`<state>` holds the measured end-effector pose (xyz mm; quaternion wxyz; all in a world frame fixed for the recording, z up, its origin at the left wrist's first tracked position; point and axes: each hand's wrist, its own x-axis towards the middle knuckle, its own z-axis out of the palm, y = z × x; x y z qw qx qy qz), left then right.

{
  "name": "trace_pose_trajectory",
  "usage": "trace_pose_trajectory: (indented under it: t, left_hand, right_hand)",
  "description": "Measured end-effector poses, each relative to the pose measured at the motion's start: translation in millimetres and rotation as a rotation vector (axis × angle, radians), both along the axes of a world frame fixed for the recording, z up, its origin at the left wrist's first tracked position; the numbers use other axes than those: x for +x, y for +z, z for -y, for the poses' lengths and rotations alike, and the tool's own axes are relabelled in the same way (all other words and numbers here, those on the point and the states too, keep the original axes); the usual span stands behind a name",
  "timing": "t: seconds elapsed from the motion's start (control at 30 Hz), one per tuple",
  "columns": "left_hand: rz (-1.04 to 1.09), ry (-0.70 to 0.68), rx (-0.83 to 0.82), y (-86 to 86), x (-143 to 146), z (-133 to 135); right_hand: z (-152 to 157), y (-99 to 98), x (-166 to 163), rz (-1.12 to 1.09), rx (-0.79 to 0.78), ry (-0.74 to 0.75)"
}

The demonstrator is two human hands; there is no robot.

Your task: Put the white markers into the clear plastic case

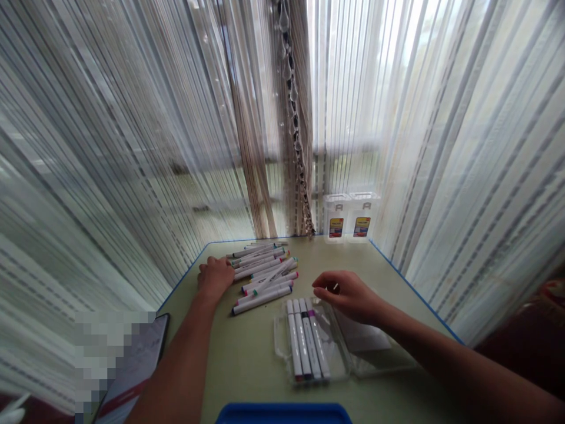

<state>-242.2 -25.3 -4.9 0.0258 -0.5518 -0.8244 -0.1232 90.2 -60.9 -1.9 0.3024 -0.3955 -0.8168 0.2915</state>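
Note:
My left hand [216, 275] lies at the left end of a loose heap of white markers [265, 274] with coloured ends. Its fingers are curled against the end of a marker [257, 268]; the fingertips are partly hidden. Over the hinge side of an open clear plastic case [282, 335], my right hand [346, 294] hovers with thumb and forefinger curled close together. A small white sliver shows inside its curl, too small to name. Several white markers [304, 341] lie side by side in the case's left half, one with a purple band.
Two clear cases [352, 218] with yellow labels stand at the table's far edge, before string curtains [176, 118]. A tablet or phone [132, 374] lies at left, partly pixelated. A blue edge [282, 414] shows at the near side of the green table [245, 365].

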Motion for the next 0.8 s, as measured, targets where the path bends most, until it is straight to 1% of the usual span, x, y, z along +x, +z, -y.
trace_pose_trajectory:
  t: [0.1,0.33,0.47,0.57,0.63,0.8]
  left_hand:
    - [0.008,0.0,-0.037,0.5,0,2]
    - [0.019,-0.081,-0.089,3.9,1,7]
    - [0.012,-0.056,-0.066,5.2,1,11]
    - [0.024,-0.041,-0.008,9.7,2,15]
    - [0.035,-0.045,0.062,16.2,5,17]
    - [0.048,-0.021,0.321,38.6,20,25]
  right_hand:
    - [1,0.8,0,-0.002,-0.005,-0.009]
    - [2,2.5,0,0.01,-0.017,-0.009]
    - [2,3.4,0,0.012,-0.019,0.003]
    - [2,3.8,0,0.008,-0.016,0.012]
    - [2,3.7,1,0.004,-0.018,0.014]
    - [1,3.4,1,0.005,-0.021,0.007]
